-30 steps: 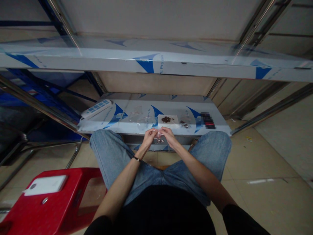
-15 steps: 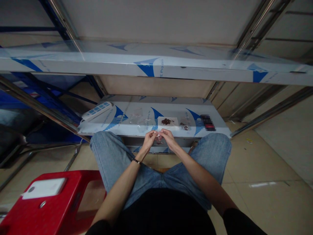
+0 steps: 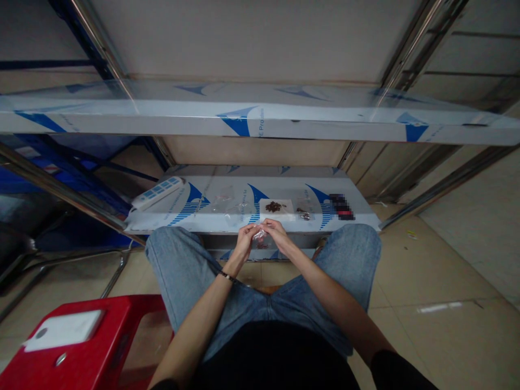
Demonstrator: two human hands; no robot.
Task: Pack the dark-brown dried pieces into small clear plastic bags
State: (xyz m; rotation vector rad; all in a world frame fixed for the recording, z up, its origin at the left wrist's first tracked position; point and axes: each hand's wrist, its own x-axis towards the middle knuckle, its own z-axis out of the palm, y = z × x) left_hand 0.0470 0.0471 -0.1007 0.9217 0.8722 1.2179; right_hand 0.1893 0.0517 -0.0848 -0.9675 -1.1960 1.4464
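Note:
Close together in front of the low shelf's edge, both my hands are closed on a small clear plastic bag (image 3: 260,235). My left hand (image 3: 244,241) pinches its left side; my right hand (image 3: 277,234) grips the other side with bent fingers. Small reddish bits show below the bag, too small to name. Just beyond the hands, a pile of small dark brown pieces (image 3: 275,207) lies on a white sheet (image 3: 287,211). To its right is another clear bag with small dark and shiny pieces (image 3: 303,214). Crumpled clear bags (image 3: 232,210) lie to the left.
The low shelf (image 3: 190,219) carries a white power strip (image 3: 158,193) at left and a blurred dark and red object (image 3: 342,207) at right. An upper shelf (image 3: 309,129) crosses ahead. A red stool (image 3: 93,355) bearing a white device (image 3: 65,330) stands at my left.
The camera view has tilted slightly, so the shelves appear lower. My hands stay together at the bag, with the fingers slightly shifted and more of the clear plastic showing between them.

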